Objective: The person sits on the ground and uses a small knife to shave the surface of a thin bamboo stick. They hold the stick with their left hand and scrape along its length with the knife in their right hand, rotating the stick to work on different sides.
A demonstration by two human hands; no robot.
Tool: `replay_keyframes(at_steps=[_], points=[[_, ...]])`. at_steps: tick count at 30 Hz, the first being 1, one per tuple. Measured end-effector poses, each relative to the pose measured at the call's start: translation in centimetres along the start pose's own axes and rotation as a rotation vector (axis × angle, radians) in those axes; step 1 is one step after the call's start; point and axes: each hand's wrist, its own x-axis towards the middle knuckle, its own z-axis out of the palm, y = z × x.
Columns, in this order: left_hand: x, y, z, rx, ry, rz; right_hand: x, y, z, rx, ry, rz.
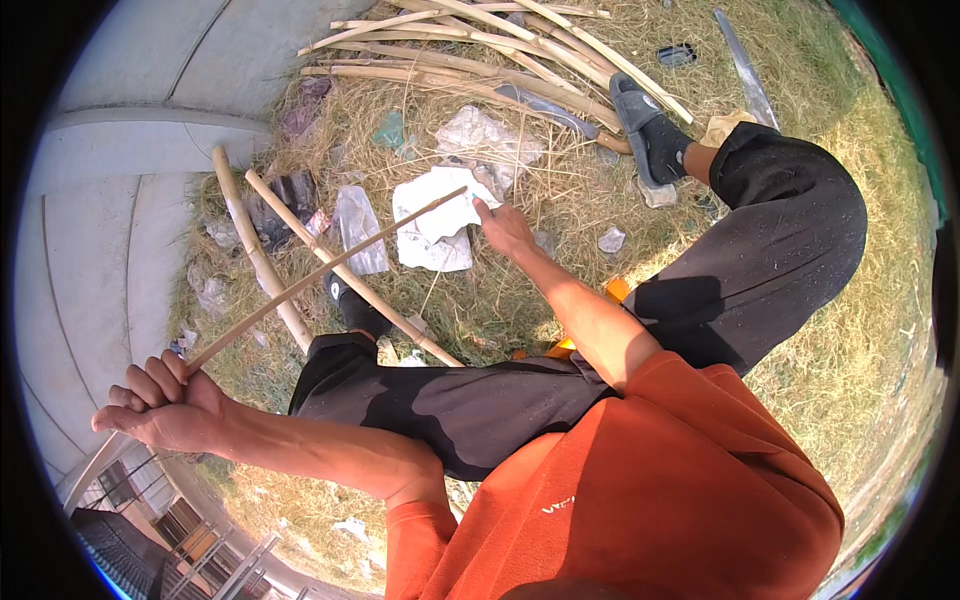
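My left hand, at the far left, is closed around a long thin wooden strip. The strip slants up and right across the view, and its tail runs on past my fist toward the lower left. Its far tip ends just short of my right hand. That hand has its fingers drawn together at the right edge of a crumpled white sheet; whether it pinches the sheet or something smaller is hidden. Below the strip, two peeled poles lie near my left foot.
A pile of peeled poles lies at the top, with a wooden-handled machete beside it. A long metal blade rests on dry grass at upper right. Plastic scraps litter the ground. A concrete wall stands at left.
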Motion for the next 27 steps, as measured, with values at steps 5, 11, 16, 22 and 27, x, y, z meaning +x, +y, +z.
replay_keyframes(at_steps=[5, 11, 16, 22, 27], points=[[0.2, -0.2, -1.5, -0.034, -0.056, -0.014, -2.6, -2.9, -0.7, -0.013, -0.114, -0.114], [0.0, 0.1, -1.1, -0.021, -0.061, -0.004, -2.2, -2.4, -1.8, -0.077, -0.110, -0.036], [0.6, -0.1, -1.6, -0.080, -0.139, -0.047, -2.0, -0.9, -1.3, -0.124, -0.037, 0.110], [0.1, -0.1, -0.9, 0.030, -0.005, 0.013, -2.9, -1.7, -1.0, -0.053, -0.130, -0.014], [0.7, 0.0, -1.9, -0.004, -0.057, -0.015, -3.1, -2.4, -1.7, 0.015, -0.069, -0.002]])
